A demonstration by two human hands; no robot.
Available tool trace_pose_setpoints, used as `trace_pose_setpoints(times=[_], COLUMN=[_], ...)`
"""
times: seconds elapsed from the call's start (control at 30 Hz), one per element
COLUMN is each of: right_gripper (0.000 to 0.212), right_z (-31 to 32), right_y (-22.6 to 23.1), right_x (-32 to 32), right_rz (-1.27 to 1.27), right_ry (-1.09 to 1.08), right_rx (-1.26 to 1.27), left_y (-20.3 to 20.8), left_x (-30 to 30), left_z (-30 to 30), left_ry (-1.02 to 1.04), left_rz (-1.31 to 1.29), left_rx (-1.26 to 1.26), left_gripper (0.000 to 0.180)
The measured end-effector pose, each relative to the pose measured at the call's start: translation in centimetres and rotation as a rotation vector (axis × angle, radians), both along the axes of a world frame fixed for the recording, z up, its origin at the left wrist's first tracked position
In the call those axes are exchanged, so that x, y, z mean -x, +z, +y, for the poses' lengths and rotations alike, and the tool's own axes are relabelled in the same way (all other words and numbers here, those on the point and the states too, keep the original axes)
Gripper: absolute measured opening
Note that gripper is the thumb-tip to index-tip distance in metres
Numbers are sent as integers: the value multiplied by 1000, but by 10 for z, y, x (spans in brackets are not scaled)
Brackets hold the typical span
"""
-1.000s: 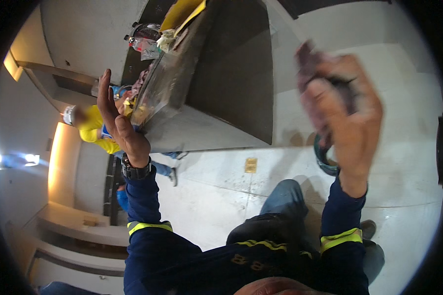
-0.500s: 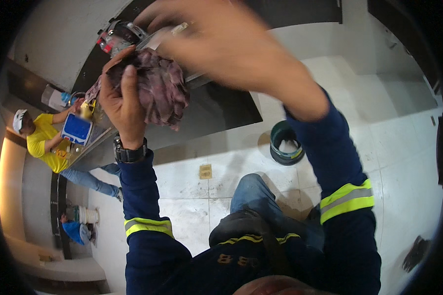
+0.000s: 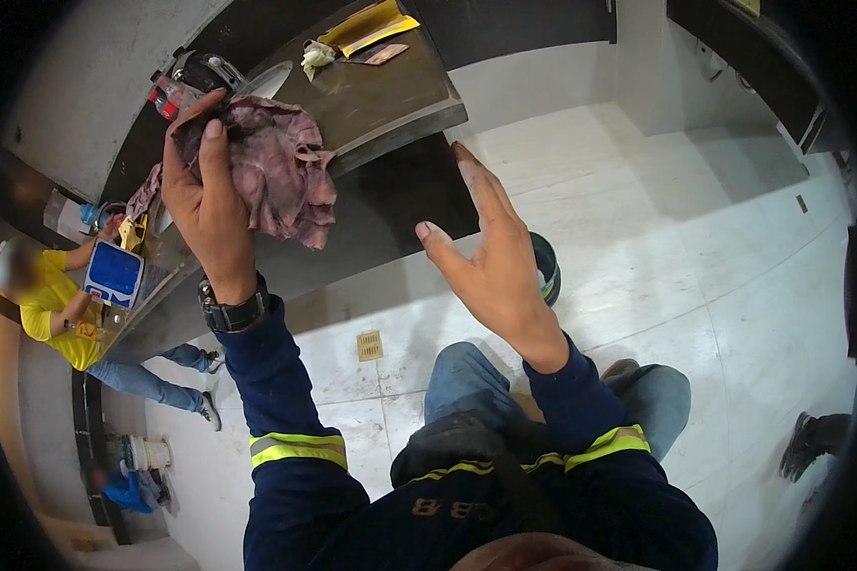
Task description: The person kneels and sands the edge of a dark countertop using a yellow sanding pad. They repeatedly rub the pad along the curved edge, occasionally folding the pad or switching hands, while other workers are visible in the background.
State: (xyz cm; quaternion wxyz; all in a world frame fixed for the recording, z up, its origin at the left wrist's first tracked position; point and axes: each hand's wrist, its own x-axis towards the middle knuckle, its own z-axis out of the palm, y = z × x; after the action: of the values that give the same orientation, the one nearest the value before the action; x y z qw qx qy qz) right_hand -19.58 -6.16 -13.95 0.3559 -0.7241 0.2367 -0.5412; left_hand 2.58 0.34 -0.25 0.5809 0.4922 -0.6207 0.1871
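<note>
A crumpled purplish-brown rag (image 3: 281, 181) is spread against my left hand (image 3: 209, 214), which grips it between thumb and fingers above the dark counter (image 3: 395, 109). My right hand (image 3: 490, 266) hangs in the air right of the counter's end, thumb apart from the fingers, holding nothing. On the counter beyond the rag lie a yellow packet (image 3: 371, 29), a crumpled pale wad (image 3: 316, 59) and a small flat brownish piece (image 3: 381, 54). Red-capped bottles (image 3: 167, 98) stand just past my left fingertips.
A dark bucket (image 3: 548, 266) stands on the tiled floor, partly behind my right hand. At the left, a person in yellow (image 3: 52, 300) is by the counter with a blue-and-white container (image 3: 114, 273). Another person in blue (image 3: 129, 490) is low beyond. A shoe (image 3: 796, 447) shows at right.
My right hand has drawn back from over the counter, down and toward me, and its fingers are spread. The left hand still holds the rag; the view has shifted.
</note>
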Motion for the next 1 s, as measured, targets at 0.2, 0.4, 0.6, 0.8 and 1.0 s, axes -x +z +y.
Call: trace_pose_setpoints(times=[0.2, 0.4, 0.6, 0.8, 1.0], right_gripper=[64, 41, 56, 28, 35], right_z=[10, -65, -207, -232, -177], right_y=[-1, 57, 154, 158, 96], right_x=[10, 44, -52, -79, 48], right_rz=[-30, -163, 229, 405, -133], right_ry=[2, -59, -88, -113, -352], right_rx=[4, 60, 700, 624, 103], left_y=[0, 3, 17, 33, 30], left_x=[-3, 5, -16, -53, 63], left_z=[0, 0, 4, 5, 29], left_ry=[-53, 1, -26, 215, 431], left_rz=[40, 44, 122, -60, -692], left_rx=[-35, -44, -244, -455, 50], left_gripper=[27, 27, 27, 37, 41])
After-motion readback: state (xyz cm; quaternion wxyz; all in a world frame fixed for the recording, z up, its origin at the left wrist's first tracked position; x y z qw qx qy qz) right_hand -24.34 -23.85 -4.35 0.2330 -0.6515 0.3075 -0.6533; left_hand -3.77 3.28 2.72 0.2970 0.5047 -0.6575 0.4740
